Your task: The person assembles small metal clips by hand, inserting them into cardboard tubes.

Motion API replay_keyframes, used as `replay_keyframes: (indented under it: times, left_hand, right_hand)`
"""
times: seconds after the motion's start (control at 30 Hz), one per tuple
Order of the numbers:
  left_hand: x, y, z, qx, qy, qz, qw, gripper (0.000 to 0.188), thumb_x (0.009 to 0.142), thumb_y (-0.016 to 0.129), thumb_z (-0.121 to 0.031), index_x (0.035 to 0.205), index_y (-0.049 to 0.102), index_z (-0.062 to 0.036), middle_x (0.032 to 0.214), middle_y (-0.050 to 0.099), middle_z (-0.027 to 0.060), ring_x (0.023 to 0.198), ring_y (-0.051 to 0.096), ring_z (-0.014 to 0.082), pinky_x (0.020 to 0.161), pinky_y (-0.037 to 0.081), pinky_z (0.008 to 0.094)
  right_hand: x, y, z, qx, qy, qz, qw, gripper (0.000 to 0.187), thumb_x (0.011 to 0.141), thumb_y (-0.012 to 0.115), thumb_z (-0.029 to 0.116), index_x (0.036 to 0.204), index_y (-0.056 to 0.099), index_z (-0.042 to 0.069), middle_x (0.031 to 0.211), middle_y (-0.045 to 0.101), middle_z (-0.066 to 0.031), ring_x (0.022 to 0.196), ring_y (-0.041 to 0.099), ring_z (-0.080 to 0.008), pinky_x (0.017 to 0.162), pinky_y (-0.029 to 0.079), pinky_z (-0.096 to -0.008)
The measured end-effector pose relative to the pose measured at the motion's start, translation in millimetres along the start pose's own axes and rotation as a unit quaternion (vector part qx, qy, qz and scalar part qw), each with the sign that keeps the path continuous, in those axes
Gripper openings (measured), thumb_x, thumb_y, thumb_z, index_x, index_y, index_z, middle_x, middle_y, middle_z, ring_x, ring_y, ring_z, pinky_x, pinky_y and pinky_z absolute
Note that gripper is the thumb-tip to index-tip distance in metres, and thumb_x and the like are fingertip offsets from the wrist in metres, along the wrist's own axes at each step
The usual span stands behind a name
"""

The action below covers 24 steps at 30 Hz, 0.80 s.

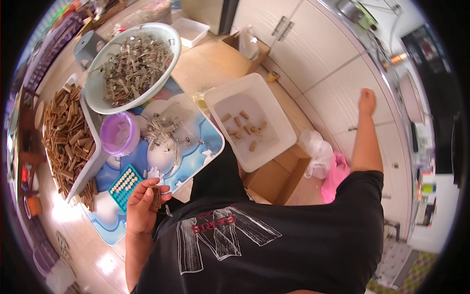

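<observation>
My left hand [143, 205] pinches a small brown tube-like piece [156, 197] between thumb and fingers, low over the front of a blue-and-white patterned table [110, 228]. Right beside it lies a teal tray [120, 193] set with rows of small pale pegs, with several short white pieces [154, 172] near its corner. A tangle of clear, wiry parts [164, 130] spreads over the table's middle. Far out to the right, my right hand [367, 102] is closed in front of the pale cabinets; whatever its fingers may hold is hidden.
A purple tub [120, 133] and a large pale basin [93, 95] of wiry parts stand on the table. At left, a grey bin [96, 147] is heaped with brown pieces. A whitish bin [274, 105] holds several brown pieces, beside a cardboard box [281, 179] and pink bag [336, 175].
</observation>
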<state>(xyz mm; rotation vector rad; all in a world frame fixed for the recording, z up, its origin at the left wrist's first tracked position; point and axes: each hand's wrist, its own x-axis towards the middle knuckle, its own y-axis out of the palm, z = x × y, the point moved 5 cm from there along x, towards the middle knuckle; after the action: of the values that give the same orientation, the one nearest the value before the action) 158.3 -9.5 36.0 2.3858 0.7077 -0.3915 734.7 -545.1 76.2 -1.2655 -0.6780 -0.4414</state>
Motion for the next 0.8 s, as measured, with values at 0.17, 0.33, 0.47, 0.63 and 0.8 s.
replay_keyframes:
  times: [0.17, 0.33, 0.47, 0.63, 0.8]
  left_hand:
    - [17.6, 24.6, -15.4, 0.024, 0.017, -0.046, 0.998, 0.024, 0.094, 0.046, -0.015, 0.113, 0.052, 0.0002, 0.100, 0.063, 0.0161, 0.086, 0.065, 0.0224, 0.080, 0.052, 0.0313]
    - [32.4, 38.2, -19.5, 0.016, 0.020, -0.119, 0.993, 0.024, 0.095, 0.046, -0.015, 0.112, 0.052, 0.0005, 0.100, 0.062, 0.0152, 0.087, 0.065, 0.0207, 0.080, 0.052, 0.0300]
    - [38.2, 49.8, -25.2, 0.031, 0.037, -0.159, 0.986, 0.024, 0.095, 0.046, -0.015, 0.112, 0.052, 0.0011, 0.100, 0.062, 0.0155, 0.087, 0.065, 0.0204, 0.081, 0.052, 0.0303]
    - [51.1, 64.5, -30.7, 0.022, 0.044, -0.185, 0.982, 0.025, 0.095, 0.046, -0.014, 0.114, 0.051, 0.0013, 0.099, 0.062, 0.0150, 0.085, 0.065, 0.0199, 0.079, 0.053, 0.0297]
    - [54.5, 93.9, -59.0, 0.102, 0.087, -0.214, 0.968, 0.025, 0.095, 0.045, -0.014, 0.115, 0.051, -0.0008, 0.096, 0.062, 0.0124, 0.076, 0.064, 0.0169, 0.071, 0.054, 0.0284]
  right_hand:
    - [78.5, 12.5, -62.9, -0.146, 0.015, -0.030, 0.989, 0.060, 0.082, 0.059, 0.046, 0.116, 0.054, -0.004, 0.119, 0.055, -0.0202, 0.110, 0.052, -0.0345, 0.095, 0.040, -0.0398]
    - [161.2, 24.2, -122.1, -0.105, 0.062, -0.110, 0.986, 0.090, 0.070, 0.064, 0.063, 0.118, 0.047, -0.011, 0.119, 0.052, -0.0269, 0.110, 0.051, -0.0383, 0.094, 0.042, -0.0425]
    - [191.5, 42.0, -118.6, -0.091, 0.154, -0.065, 0.982, 0.104, 0.060, 0.066, 0.070, 0.121, 0.045, -0.011, 0.117, 0.052, -0.0297, 0.110, 0.051, -0.0410, 0.094, 0.042, -0.0430]
    - [221.6, 61.2, -152.7, -0.022, 0.221, 0.002, 0.975, 0.122, 0.054, 0.069, 0.071, 0.135, 0.025, -0.009, 0.130, 0.042, -0.0292, 0.120, 0.043, -0.0398, 0.102, 0.034, -0.0413]
    - [215.8, 62.8, -113.3, -0.106, 0.329, 0.078, 0.935, 0.119, 0.056, 0.063, 0.074, 0.143, 0.017, 0.008, 0.135, 0.042, -0.0210, 0.123, 0.042, -0.0355, 0.103, 0.027, -0.0486]
